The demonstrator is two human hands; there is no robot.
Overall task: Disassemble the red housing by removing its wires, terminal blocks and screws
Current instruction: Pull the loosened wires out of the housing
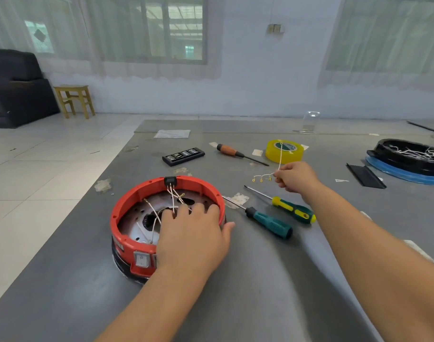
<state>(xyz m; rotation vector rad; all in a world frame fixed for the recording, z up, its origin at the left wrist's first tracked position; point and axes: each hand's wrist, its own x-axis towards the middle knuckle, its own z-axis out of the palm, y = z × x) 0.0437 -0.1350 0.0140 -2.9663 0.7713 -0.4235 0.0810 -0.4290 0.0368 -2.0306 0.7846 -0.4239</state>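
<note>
Red housing [137, 257] is sitting on the grey table [260, 292], left of centre, close to the near edge: a round, open-topped ring with a bare metal plate [137, 218] showing inside, holes punched through it. A black terminal block [170, 181] is perching on the far rim, and thin white wires [153, 211] are trailing from it down across the plate. 1 pale rocker switch [142, 260] is facing us on the front wall.

Left hand [193, 233] is resting over the near right side of the ring, fingers reaching down among the wires, thumb lying outside the rim; whether it is pinching a wire, I cannot tell. Right hand [296, 177] is hovering above the table to the right, fingers curled, pinching a loose white wire harness [266, 176] with 3 small brass terminals dangling at its end.

Between the hands, 2 screwdrivers are lying side by side: 1 teal-handled [270, 223], 1 green and yellow [293, 213]. Farther back, an orange-handled screwdriver [229, 151], a black bit case [183, 156] and a yellow tape roll [284, 151] are lying on the table. At far right, a black housing [408, 156] on a blue ring is holding more white wires.

Beyond, pale floor tiles [38, 156], a wooden stool [74, 99], a dark sofa [16, 90] and curtained windows [161, 33] are showing.
</note>
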